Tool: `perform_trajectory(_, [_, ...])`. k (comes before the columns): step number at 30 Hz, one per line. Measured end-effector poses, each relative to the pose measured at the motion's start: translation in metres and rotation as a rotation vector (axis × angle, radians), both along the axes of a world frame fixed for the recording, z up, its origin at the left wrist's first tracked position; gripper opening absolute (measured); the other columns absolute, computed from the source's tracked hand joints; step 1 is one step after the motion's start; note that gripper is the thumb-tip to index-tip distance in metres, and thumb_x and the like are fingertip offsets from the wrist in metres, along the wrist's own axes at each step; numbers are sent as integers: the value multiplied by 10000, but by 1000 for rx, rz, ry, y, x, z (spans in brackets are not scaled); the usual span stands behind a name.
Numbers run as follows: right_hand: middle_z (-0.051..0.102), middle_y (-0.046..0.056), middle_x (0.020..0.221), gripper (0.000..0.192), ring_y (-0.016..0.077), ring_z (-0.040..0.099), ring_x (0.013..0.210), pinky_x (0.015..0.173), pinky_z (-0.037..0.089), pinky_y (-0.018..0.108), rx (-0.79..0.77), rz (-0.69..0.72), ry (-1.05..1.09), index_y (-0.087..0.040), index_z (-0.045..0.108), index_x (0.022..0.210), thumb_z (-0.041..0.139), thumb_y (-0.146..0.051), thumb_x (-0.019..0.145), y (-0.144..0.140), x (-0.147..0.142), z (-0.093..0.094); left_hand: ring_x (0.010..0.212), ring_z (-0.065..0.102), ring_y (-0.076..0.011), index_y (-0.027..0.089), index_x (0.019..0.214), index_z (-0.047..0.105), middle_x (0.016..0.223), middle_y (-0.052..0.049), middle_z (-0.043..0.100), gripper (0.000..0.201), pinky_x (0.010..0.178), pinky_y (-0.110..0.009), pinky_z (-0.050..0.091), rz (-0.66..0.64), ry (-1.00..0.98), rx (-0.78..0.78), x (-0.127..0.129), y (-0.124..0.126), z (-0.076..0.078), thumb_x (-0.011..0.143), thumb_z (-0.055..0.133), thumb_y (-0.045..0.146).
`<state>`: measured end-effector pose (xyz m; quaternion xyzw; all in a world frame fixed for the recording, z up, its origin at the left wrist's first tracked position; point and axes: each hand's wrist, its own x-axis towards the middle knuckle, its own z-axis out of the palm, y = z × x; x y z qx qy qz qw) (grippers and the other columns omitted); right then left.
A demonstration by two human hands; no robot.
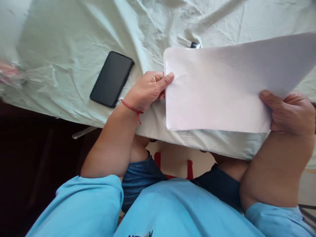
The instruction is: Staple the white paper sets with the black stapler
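A white sheet of paper (222, 85) is held up over the near edge of a table covered in pale green cloth (74, 39). My left hand (148, 90), with a red thread on its wrist, pinches the paper's left edge between thumb and fingers. My right hand (290, 113) grips the paper's lower right corner, thumb on top. The paper's right side lifts toward the camera.
A black phone (112, 79) lies face up on the cloth, just left of my left hand. A small dark object (195, 45) peeks out behind the paper's top edge. A blurred plastic-wrapped item (10, 74) sits at the far left. My knees are under the table edge.
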<state>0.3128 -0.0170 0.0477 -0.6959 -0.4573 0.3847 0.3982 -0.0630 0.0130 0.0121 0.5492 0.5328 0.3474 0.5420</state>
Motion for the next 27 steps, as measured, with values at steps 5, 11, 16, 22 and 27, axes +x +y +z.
perform_trajectory(5, [689, -1, 1099, 402, 75, 639, 797, 667, 548, 178, -123, 48, -69, -246, 733, 1040, 790, -523, 754, -6, 7, 2, 822, 648, -173, 258, 963, 667, 676, 25, 584, 568, 761, -343, 551, 90, 41, 89, 1, 9, -13, 909, 705, 822])
perform_trajectory(11, [710, 31, 1012, 543, 153, 679, 674, 518, 548, 229, -354, 12, -91, -259, 724, 1065, 819, -595, 650, -11, 18, 10, 847, 652, -147, 288, 1275, 694, 893, 24, 724, 534, 842, -354, 531, 195, 320, 450, 7, 7, -8, 1016, 622, 750])
perform_trajectory(16, [711, 63, 888, 592, 243, 689, 622, 444, 546, 312, -623, 64, -24, -235, 722, 988, 831, -640, 570, -9, 22, 8, 1085, 732, -257, 226, 1095, 819, 1082, -88, 814, 344, 929, -407, 573, -21, 472, 600, 8, 4, -12, 1097, 542, 429])
perform_trajectory(22, [710, 41, 888, 590, 221, 683, 610, 442, 545, 303, -586, 65, -65, -258, 718, 1025, 808, -656, 600, -6, 23, 4, 1165, 736, -293, 183, 1068, 846, 1217, -126, 791, 332, 1047, -449, 599, -243, 600, 603, 10, 4, -16, 1038, 535, 292])
perform_trajectory(27, [709, 33, 903, 554, 166, 650, 567, 418, 502, 242, -462, 9, -88, -259, 723, 1043, 808, -611, 624, -9, 20, 11, 1233, 696, -297, 229, 1051, 838, 1228, -98, 781, 186, 1123, -460, 568, -238, 576, 603, 6, 3, -18, 978, 667, 243])
